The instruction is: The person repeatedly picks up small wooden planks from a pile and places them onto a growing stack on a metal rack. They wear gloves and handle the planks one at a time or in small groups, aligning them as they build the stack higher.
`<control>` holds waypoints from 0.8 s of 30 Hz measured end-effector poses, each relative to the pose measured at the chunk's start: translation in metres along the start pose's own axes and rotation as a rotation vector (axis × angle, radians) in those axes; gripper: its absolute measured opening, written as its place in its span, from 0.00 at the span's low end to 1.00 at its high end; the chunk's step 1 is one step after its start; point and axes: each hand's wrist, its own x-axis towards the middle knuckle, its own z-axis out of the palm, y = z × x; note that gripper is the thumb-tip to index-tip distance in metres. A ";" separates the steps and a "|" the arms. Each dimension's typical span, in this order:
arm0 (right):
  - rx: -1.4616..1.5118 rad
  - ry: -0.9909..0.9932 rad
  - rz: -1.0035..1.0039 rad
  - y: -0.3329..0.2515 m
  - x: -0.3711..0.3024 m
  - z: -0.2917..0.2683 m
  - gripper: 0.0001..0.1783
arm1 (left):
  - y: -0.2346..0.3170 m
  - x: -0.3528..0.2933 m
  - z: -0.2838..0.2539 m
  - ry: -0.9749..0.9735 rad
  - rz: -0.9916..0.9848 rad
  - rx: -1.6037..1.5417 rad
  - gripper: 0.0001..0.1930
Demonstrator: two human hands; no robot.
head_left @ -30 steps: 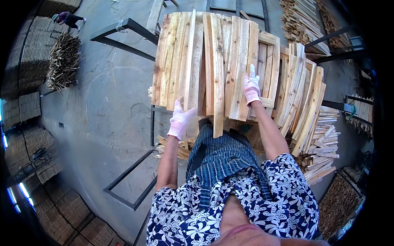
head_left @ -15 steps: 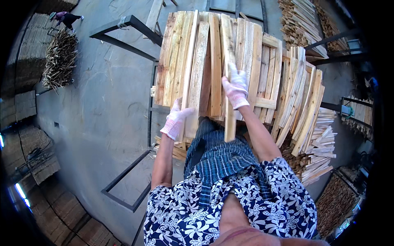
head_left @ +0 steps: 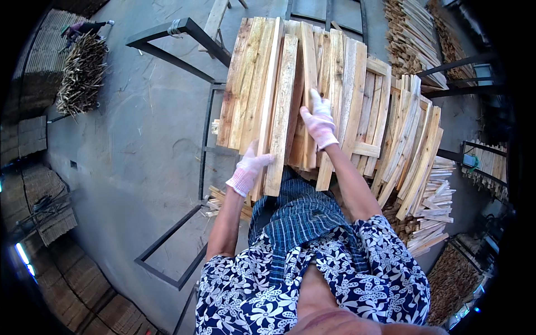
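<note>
Both my hands wear pale pink-and-white knit gloves. At the near end of a stack of wooden slats, my left hand (head_left: 249,170) is closed around the lower part of a slat (head_left: 269,106), its thumb lying across toward the neighbouring slat (head_left: 283,120). Farther right, my right hand (head_left: 320,121) grips another slat (head_left: 309,58) near its middle, thumb on one side and fingers on the other. These slats lie loosely and slightly askew over a flatter layer of boards (head_left: 240,84). The undersides of my fingers are hidden.
Black metal frames (head_left: 167,50) stand left of the stack, with a low bar frame (head_left: 173,279) nearer me. To the right are more piled slats (head_left: 410,139). A person (head_left: 84,28) bends by a bundle of sticks (head_left: 82,72) at far left.
The slat under my right hand has shifted away from me, its near end no longer sticking out far toward me. My left hand has moved slightly nearer me and right.
</note>
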 end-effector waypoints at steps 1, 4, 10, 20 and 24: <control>0.050 0.015 0.000 0.005 -0.008 -0.009 0.37 | 0.000 0.000 0.003 0.020 0.016 0.008 0.44; 0.579 -0.083 0.188 0.001 -0.033 -0.011 0.40 | -0.007 -0.004 0.015 0.007 0.083 0.071 0.42; 0.631 -0.238 0.188 -0.008 -0.051 0.019 0.67 | -0.022 -0.018 0.040 0.035 0.104 0.235 0.33; 1.136 -0.296 0.146 0.014 -0.078 -0.044 0.55 | -0.006 -0.048 0.112 -0.259 0.155 -0.297 0.29; 0.926 -0.154 0.129 0.050 -0.100 -0.090 0.59 | -0.010 -0.038 0.120 -0.112 0.150 -0.148 0.31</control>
